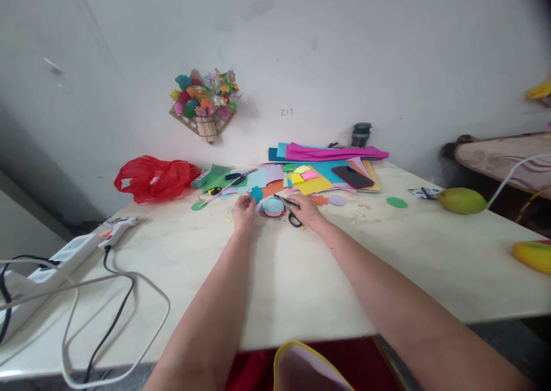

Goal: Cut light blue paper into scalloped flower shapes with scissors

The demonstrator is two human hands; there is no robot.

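Observation:
Between the fingers of my left hand (243, 212) is a blue paper flower (256, 194) with a scalloped edge. My right hand (306, 208) grips a pair of scissors (294, 220) with black handles, its blades pointing left toward the flower but apart from it. On the table between my hands lies a small stack of round paper pieces (272, 206), a pale blue one on top. An orange paper flower (319, 200) and a lilac paper oval (337, 200) lie just beyond my right hand.
Coloured sheets (318, 183) with a phone (353, 177) on them lie at the back. A red plastic bag (155, 178) and second scissors (241, 177) are on the left. A power strip (64, 264) trails cables; a mango (462, 200) sits right.

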